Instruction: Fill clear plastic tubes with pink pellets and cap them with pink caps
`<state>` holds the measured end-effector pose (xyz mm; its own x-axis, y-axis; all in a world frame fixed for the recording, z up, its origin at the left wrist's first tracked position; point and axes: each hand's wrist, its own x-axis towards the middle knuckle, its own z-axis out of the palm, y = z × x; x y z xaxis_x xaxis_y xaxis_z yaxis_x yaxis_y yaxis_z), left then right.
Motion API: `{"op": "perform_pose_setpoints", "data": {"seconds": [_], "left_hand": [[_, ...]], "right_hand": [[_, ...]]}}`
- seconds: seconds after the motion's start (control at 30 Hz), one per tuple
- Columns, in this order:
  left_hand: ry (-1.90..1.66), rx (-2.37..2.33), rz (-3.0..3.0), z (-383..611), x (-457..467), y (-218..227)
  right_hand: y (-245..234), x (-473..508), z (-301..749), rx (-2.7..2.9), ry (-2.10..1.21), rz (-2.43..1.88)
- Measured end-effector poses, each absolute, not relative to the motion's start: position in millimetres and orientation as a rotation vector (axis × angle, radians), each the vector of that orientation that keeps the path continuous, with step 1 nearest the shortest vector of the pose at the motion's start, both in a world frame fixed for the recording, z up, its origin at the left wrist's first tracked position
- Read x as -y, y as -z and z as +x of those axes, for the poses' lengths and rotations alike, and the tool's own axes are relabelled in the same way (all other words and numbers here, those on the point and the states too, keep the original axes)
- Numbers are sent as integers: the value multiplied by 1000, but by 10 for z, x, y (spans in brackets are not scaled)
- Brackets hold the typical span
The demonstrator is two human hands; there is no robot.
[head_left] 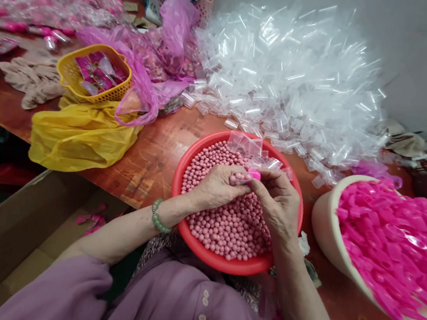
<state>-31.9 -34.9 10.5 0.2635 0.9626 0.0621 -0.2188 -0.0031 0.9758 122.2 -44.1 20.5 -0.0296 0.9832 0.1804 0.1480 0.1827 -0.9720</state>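
Pink cap (253,175), one, left hand (216,186), right hand (278,202)

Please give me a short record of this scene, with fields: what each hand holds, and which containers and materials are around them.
Left hand: fingertips at the small pink piece; grip unclear; green bracelet on wrist.
Right hand: pinches the small pink piece.
Below hands: red bowl of pink balls.
Person's right: cream bowl of pink plastic parts.
Behind: pile of small clear bags.
Person's left: yellow basket, yellow bag, cardboard box.
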Motion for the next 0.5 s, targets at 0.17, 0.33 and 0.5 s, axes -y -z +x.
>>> {"op": "perform_pose_setpoints", "data": {"seconds": [0.17,0.33,0.5], "left_hand": [[-1069,-695,997,-418,353,-221],[-999,-685,1055,-479,333,-223],[-931,-676,1047,-496,332,-168]], "right_hand": [[-155,358,1288,1367,-873,-1106],[-131,372,1323,1379,-847,-1108],[-207,383,1278,1497,-728,-1095]]}}
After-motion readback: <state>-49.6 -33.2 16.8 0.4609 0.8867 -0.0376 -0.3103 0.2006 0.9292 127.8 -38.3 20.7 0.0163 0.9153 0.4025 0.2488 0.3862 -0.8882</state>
